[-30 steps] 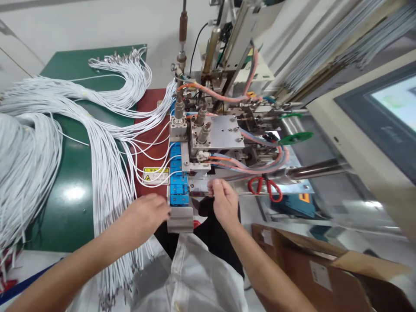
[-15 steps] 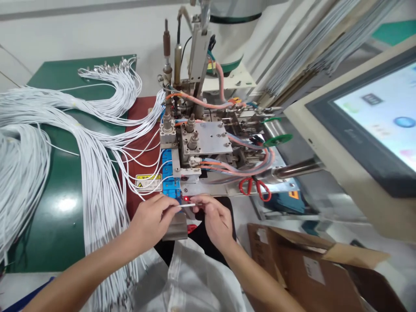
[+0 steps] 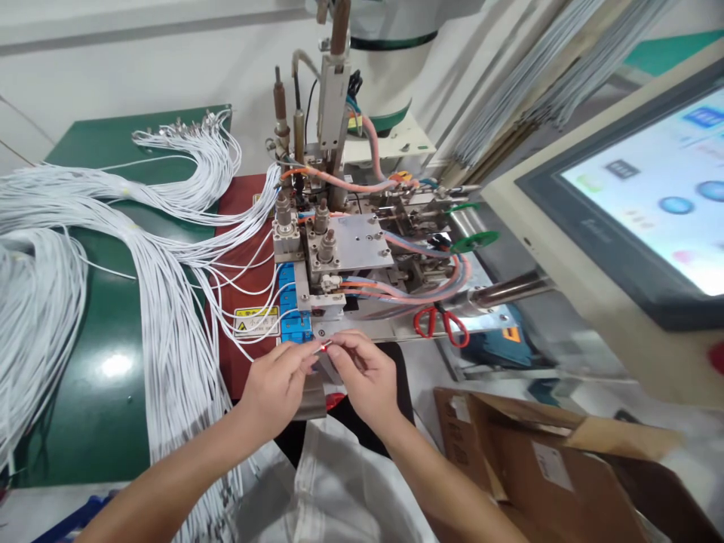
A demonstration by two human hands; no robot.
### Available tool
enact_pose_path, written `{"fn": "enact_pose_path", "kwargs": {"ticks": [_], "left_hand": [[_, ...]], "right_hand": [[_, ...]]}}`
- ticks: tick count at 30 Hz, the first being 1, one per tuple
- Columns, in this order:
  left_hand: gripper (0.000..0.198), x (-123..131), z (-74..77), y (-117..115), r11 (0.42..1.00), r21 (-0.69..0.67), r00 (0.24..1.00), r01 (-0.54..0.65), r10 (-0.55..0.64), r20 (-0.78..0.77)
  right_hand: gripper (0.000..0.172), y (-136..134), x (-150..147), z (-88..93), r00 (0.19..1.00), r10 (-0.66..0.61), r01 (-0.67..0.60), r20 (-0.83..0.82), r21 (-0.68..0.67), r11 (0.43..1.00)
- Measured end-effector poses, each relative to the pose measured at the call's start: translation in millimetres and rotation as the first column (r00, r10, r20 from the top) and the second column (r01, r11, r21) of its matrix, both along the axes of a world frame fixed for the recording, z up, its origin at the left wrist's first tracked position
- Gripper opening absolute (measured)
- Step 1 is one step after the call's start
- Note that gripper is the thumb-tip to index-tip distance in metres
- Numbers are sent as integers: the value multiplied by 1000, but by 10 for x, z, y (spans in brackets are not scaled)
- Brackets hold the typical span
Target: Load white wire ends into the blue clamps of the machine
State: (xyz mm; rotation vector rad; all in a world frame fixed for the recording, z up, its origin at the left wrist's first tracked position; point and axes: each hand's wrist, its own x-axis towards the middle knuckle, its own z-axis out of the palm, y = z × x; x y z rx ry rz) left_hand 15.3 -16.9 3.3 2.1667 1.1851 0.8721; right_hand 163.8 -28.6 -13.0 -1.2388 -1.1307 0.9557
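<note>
In front of the machine (image 3: 362, 241), my left hand (image 3: 277, 385) and my right hand (image 3: 366, 381) nearly meet. Both pinch a short exposed length of a white cable (image 3: 320, 348), and red light glows on it. My right fingers close around the cable's end, which they mostly hide. Just beyond my hands is a row of blue clamping blocks (image 3: 295, 328) with white cables running into it from the left. A big bundle of white cables (image 3: 164, 324) hangs over the table edge beside my left forearm.
Red-handled scissors (image 3: 441, 326) lie on the machine's base plate. A screen (image 3: 650, 181) juts in from the right, above an open cardboard box (image 3: 543, 460). More white cables (image 3: 39, 324) cover the green table (image 3: 107, 407). A green-flanged spool (image 3: 473, 230) sits behind the scissors.
My hands have come closer together, and less of the cable shows between them. The red light now falls on the cable at my fingertips. The camera view has shifted slightly.
</note>
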Motion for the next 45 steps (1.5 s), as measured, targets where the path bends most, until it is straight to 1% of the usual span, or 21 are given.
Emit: {"fn": "enact_pose_path", "kwargs": {"ticks": [3,5,7,10,12,14,17,20,22,25,28,30,32,33,34,37,38,39,40,42,45], "left_hand": [[22,15,18,-2,998,-44,999,-40,41,24],[17,31,44,2,988,-130,996,-79,83,20],[16,47,73,11,959,-263,992,-106,120,38],[19,64,103,22,889,-447,978,-99,171,122],[19,70,108,24,848,-523,961,-87,209,179],[19,72,98,19,825,-560,948,-80,236,213],[20,68,61,2,829,-551,942,-97,255,217],[19,67,14,-17,854,-502,943,-134,266,200],[18,66,-5,-23,865,-480,946,-149,266,186],[17,53,6,-17,877,-449,957,-171,257,136],[17,21,59,12,915,-356,972,-188,224,62],[17,-3,100,37,946,-289,988,-147,155,4],[17,-17,129,56,955,-283,995,-91,76,-60],[17,-17,135,60,948,-308,995,-80,61,-73],[16,-13,134,59,936,-341,995,-92,75,-62],[15,13,95,31,878,-442,971,-185,232,53],[15,22,76,18,862,-462,957,-208,278,88],[15,30,59,6,851,-478,947,-218,303,108],[15,36,43,-4,843,-492,942,-218,314,120],[14,49,24,-15,826,-528,934,-199,322,153],[14,72,18,-12,790,-589,914,-169,350,208]], "right_hand": [[8,27,-15,57,995,15,-18,99,26,999],[9,38,-25,76,992,17,-20,122,22,1000],[9,40,-38,62,996,26,-26,82,-3,1000],[9,43,-70,16,999,39,-40,-24,-56,998],[8,50,-101,0,995,26,-35,-92,-94,995],[9,58,-139,3,991,-1,-16,-137,-126,992],[10,60,-200,23,993,-54,42,-104,-115,992],[11,55,-232,37,992,-108,107,67,15,994],[11,60,-217,47,978,-103,84,183,112,990],[11,90,-132,77,958,-41,-9,282,175,985],[11,145,7,131,935,83,-136,346,133,982],[11,181,95,170,894,208,-260,397,81,962],[12,203,138,196,846,302,-360,440,51,932],[12,203,134,199,842,310,-366,441,47,929],[13,196,113,195,860,289,-339,420,47,940],[18,132,-21,134,965,96,-110,242,43,993],[19,105,-70,104,981,37,-44,188,35,998],[18,80,-110,73,987,9,-16,161,40,999],[16,59,-139,44,989,-11,4,145,47,999],[14,37,-159,-3,993,4,-8,119,31,999],[12,52,-137,-28,999,30,-31,-15,-71,997]]}}
